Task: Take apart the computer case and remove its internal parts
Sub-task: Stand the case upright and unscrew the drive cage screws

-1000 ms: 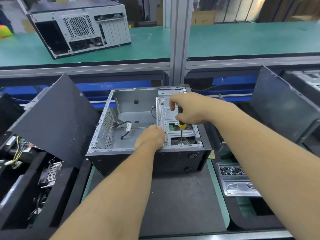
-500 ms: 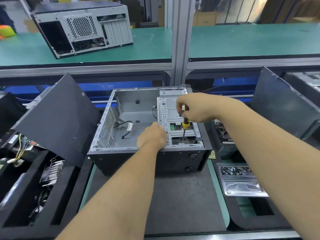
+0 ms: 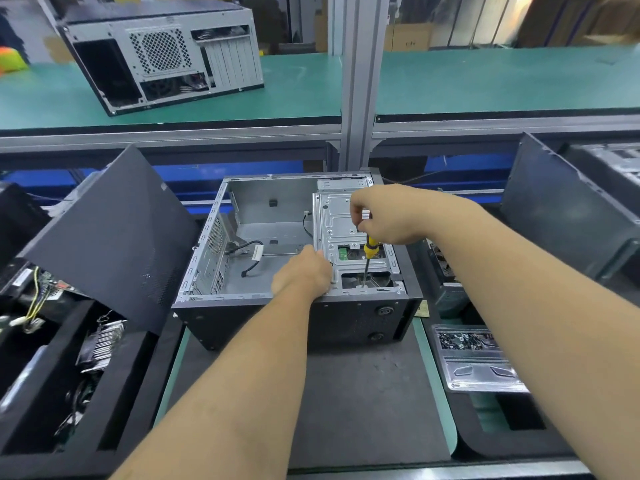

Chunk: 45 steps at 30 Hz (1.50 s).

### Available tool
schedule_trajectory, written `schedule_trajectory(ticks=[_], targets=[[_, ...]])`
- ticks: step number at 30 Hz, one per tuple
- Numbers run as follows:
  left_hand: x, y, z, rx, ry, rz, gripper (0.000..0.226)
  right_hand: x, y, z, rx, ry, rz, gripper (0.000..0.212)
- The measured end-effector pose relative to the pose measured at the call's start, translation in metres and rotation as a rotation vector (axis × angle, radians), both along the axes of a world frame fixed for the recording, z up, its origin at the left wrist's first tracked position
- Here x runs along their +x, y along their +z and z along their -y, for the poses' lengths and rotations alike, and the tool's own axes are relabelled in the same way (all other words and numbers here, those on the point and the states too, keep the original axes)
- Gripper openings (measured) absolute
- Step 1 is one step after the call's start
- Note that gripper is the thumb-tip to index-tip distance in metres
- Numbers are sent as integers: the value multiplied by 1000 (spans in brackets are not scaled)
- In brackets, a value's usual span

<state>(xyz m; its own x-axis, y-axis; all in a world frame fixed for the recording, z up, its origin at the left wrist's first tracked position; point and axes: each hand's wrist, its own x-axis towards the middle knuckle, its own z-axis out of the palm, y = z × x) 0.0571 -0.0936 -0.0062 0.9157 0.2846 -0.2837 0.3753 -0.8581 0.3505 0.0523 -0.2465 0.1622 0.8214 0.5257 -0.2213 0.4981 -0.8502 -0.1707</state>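
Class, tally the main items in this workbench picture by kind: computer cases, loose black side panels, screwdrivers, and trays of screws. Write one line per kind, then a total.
Computer cases: 2, open case on the mat, second case on the shelf
Loose black side panels: 2
Screwdrivers: 1
Trays of screws: 1
Total: 6

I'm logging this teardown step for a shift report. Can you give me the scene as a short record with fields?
Workpiece: open computer case, side panel off
Right hand: grips screwdriver, upright, tip down at the drive cage
Left hand: rests on the cage's left edge
Loose inside: black cable
Left of case: black side panel, leaning
Right of case: tray of screws
Upper shelf: second case
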Motion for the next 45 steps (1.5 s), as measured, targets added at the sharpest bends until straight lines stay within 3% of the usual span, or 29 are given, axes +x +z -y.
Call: schedule_trajectory(ticks=[3, 6, 9, 11, 13, 17, 20, 22, 25, 27, 29, 31, 34, 36, 39, 41, 43, 45], targets=[[2, -5, 0, 78, -50, -9, 32, 0, 4, 4, 44, 4, -81, 22], [5, -1, 4, 69, -24, 2, 34, 0, 0, 1, 51, -51, -31, 17], [5, 1, 7, 77, -21, 14, 38, 1, -3, -2, -204, -105, 168, 32], [3, 1, 5, 59, -15, 38, 37, 3, -4, -4, -247, -65, 208, 25], [2, -1, 3, 31, 1, 60, 35, 6, -4, -3, -151, -28, 153, 14], [3, 0, 3, -36, 96, 72, 30, 7, 5, -1, -48, 14, -27, 29], [5, -1, 4, -27, 106, 64, 34, 8, 5, -3, -223, -110, 71, 31], [6, -1, 4, 6, 79, 61, 37, 8, 1, -3, -307, -76, 164, 26], [5, -1, 4, -11, 75, 74, 37, 8, 1, 0, -107, -40, 62, 10], [3, 0, 5, -3, 55, 65, 38, 5, 5, 0, -88, -1, -32, 25], [3, 1, 4, -23, 81, 59, 36, 4, 6, -2, -157, -48, 7, 16], [1, 3, 4, -53, 119, 60, 35, 6, 5, -3, -294, -42, 126, 30], [0, 4, 6, -51, 135, 62, 35, 9, 0, 1, -172, 28, 69, 4], [-1, 5, 6, -44, 146, 64, 35, 8, 3, 4, -115, 37, -73, 21], [0, 6, 7, -40, 159, 59, 34, 12, 0, 8, -214, 64, 116, 33], [0, 6, 7, -28, 167, 64, 35, 14, 1, 8, -186, 121, 211, 27], [0, 6, 8, -16, 176, 70, 35, 15, 0, 9, -91, 183, 104, 3], [1, 6, 8, -22, 183, 68, 34, 12, 2, 10, -114, 223, -22, 22]])
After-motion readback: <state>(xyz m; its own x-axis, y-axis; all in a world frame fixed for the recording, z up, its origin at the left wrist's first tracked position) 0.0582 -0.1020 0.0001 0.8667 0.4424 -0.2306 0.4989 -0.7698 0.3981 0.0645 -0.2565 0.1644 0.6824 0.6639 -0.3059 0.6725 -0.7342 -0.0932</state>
